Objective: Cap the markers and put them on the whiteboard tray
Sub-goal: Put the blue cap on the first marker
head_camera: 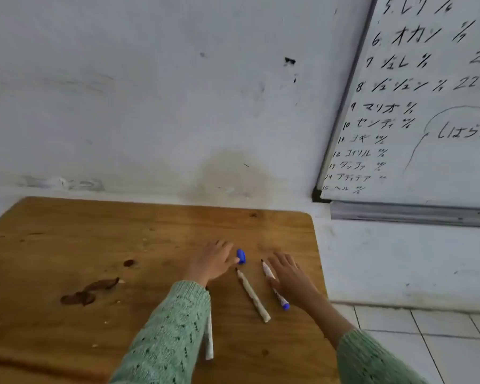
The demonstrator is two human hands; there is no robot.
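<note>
Three uncapped markers lie on the wooden table (94, 245). The middle marker (252, 296) is bare, tip pointing away. To its right is a marker with a blue end (281, 299), partly under my right hand (291, 275), which rests flat over it with fingers spread. A third marker (209, 336) lies partly hidden under my left sleeve. A loose blue cap (241, 256) sits just beyond the middle marker; my left hand (212, 263) lies palm down with a fingertip touching the cap. The grey whiteboard tray (410, 214) runs along the board's bottom edge at the right.
A whiteboard (427, 120) with black handwriting hangs on the wall at the right. Dark stains (89, 292) mark the table's left half. The table's right edge (320, 267) is close to my right hand; white floor tiles (427, 342) lie below it.
</note>
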